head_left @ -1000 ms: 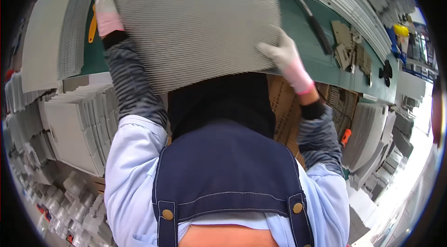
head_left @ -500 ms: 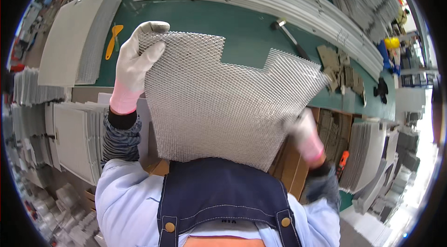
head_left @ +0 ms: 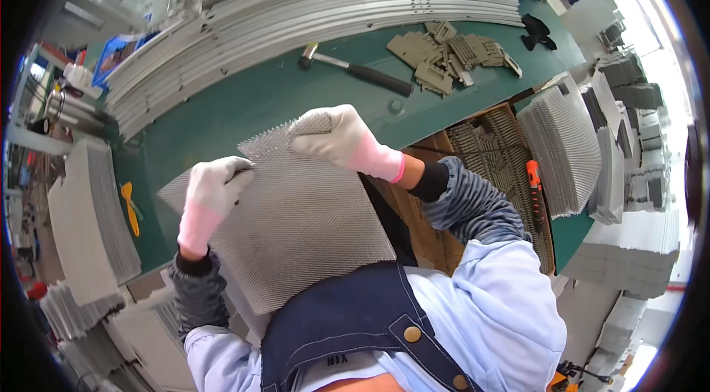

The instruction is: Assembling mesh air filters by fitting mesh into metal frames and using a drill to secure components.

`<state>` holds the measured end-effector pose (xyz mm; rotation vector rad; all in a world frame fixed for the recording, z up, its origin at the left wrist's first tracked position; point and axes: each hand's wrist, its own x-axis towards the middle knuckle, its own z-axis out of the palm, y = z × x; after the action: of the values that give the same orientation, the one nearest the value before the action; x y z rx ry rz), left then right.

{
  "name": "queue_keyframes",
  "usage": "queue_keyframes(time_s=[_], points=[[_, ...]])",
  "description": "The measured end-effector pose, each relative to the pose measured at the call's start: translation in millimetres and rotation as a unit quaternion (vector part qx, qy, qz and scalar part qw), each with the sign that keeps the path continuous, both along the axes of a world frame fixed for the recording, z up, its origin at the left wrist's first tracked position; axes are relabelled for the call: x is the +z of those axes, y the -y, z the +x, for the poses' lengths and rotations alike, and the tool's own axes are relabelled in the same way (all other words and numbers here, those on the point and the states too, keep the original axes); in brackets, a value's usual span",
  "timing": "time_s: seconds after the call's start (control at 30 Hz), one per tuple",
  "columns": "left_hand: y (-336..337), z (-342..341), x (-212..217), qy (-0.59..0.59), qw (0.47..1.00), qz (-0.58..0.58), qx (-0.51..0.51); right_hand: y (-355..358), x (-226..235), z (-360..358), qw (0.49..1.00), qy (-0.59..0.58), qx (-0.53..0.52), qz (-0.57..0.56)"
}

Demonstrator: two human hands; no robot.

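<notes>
Head view: I record left hand (head_left: 211, 196) and right hand (head_left: 336, 139), white-gloved, fingers pinched on the upper part of a silvery, jagged-edged mesh (head_left: 307, 225) between navy apron (head_left: 351, 303) and smooth green worktop (head_left: 259, 96).

Mesh sheet (head_left: 310, 222): metal, I'd say, silvery and rough.
Gloves (head_left: 344, 142): matt cloth, as far as my feed shows.
Apron (head_left: 336, 308): matt cloth, shiny metal buttons (head_left: 412, 334).
Tabletop (head_left: 248, 112): smooth to my eye, faintly glossy.
Scraper (head_left: 131, 208): smooth plastic.

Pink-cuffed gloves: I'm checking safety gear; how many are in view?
2: one on the left hand, one on the right hand, both holding the mesh sheet. More could be hidden.
</notes>
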<state>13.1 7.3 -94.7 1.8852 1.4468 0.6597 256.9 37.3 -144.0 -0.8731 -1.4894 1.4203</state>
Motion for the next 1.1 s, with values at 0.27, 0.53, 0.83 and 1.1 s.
queue_keyframes(time_s=[0.27, 0.53, 0.83, 1.1], points=[[-39.1, 5.7, -48.6, -0.115, 0.989, 0.079, -0.054, -149.7, -9.9, 183.9, 0.602, 0.788, -0.126, 0.010], [-41.9, 16.9, -65.5, -0.163, 0.979, 0.125, -0.011, -162.5, -40.7, 196.1, 0.858, 0.414, -0.248, 0.173], [-24.7, 20.9, -86.1, -0.260, 0.936, 0.234, -0.038, -136.4, 8.7, -68.3, 0.897, 0.361, 0.252, 0.030], [-37.3, 9.8, -93.8, -0.183, 0.959, 0.190, -0.105, -145.2, 9.1, -85.1, 0.832, 0.411, 0.370, 0.026]])
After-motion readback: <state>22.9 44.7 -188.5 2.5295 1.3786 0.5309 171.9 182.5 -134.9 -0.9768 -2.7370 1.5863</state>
